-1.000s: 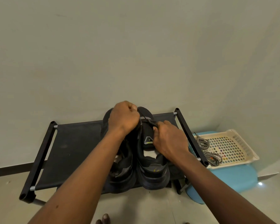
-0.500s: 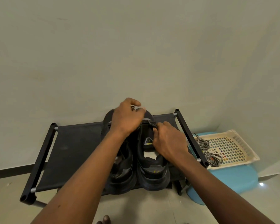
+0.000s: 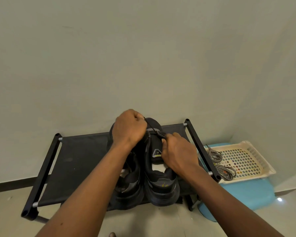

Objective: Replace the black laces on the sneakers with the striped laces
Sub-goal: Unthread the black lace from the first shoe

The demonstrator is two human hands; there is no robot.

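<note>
Two black sneakers stand side by side, heels toward me, on a black fabric rack (image 3: 85, 151). The right sneaker (image 3: 161, 183) shows its tongue and heel; the left sneaker (image 3: 130, 189) is mostly under my forearm. My left hand (image 3: 128, 129) is fisted above the toe end, gripping a black lace (image 3: 150, 127) that runs taut down to the right sneaker's eyelets. My right hand (image 3: 178, 153) pinches the lace at the eyelets by the tongue. Two coiled striped laces (image 3: 215, 156) (image 3: 226, 171) lie in a cream tray.
The cream perforated tray (image 3: 251, 151) sits on a blue stool (image 3: 243, 194) right of the rack. A plain wall stands close behind. Pale tiled floor (image 3: 143, 221) lies in front; a toe shows at the bottom edge.
My left hand has closed into a fist and pulled the black lace up and back from the right sneaker. My right hand stays at the eyelets.
</note>
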